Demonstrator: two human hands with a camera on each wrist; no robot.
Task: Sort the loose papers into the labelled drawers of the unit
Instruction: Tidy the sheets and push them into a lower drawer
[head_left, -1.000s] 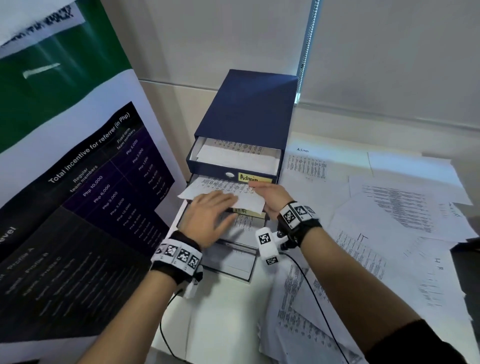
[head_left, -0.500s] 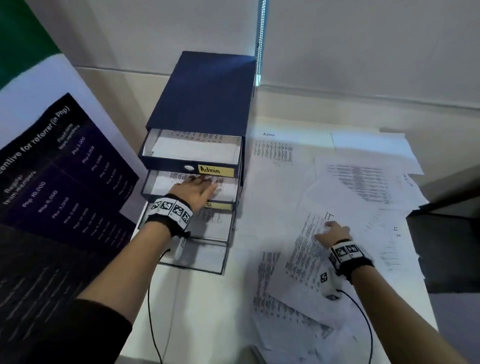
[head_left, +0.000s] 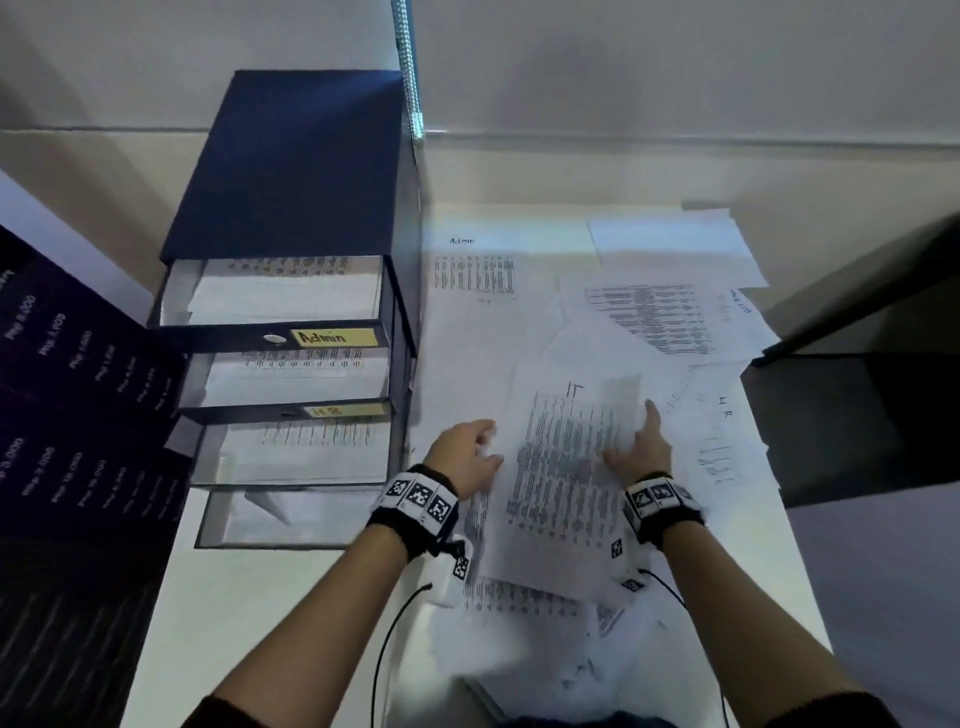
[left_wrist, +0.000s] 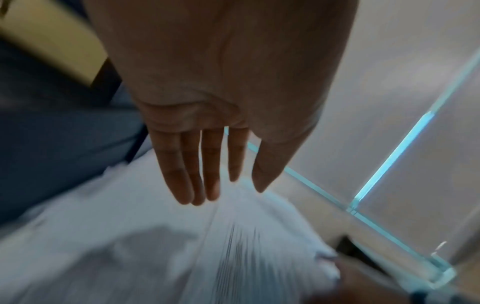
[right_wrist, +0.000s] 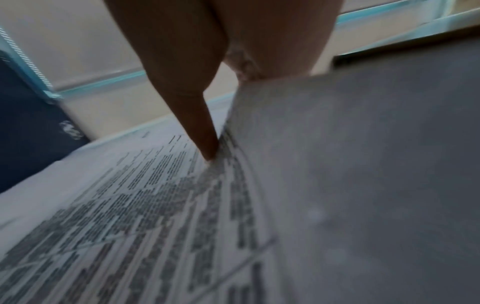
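Note:
A dark blue drawer unit (head_left: 291, 166) stands at the table's left, its drawers pulled out in steps, with papers inside the upper ones. The top drawer is labelled Admin (head_left: 335, 338) and the second HR (head_left: 322, 410). Loose printed papers cover the table to its right. My right hand (head_left: 641, 449) pinches the right edge of a printed sheet (head_left: 561, 467) and curls it upward. In the right wrist view the thumb (right_wrist: 205, 144) presses on that sheet (right_wrist: 130, 226), and the raised paper hides the fingers. My left hand (head_left: 465, 457) hovers at the sheet's left edge with straight fingers (left_wrist: 207, 164), holding nothing.
A dark poster (head_left: 78, 415) leans at the left beside the unit. Other sheets lie behind, one marked Admin (head_left: 472, 275) and one marked HR (head_left: 722, 441). A dark surface (head_left: 857, 415) borders the table's right edge. A blind's bead chain (head_left: 410, 67) hangs by the wall.
My left hand has left the second drawer and swung right to the printed sheet. My right hand has lifted that sheet's right edge. The head view has turned right.

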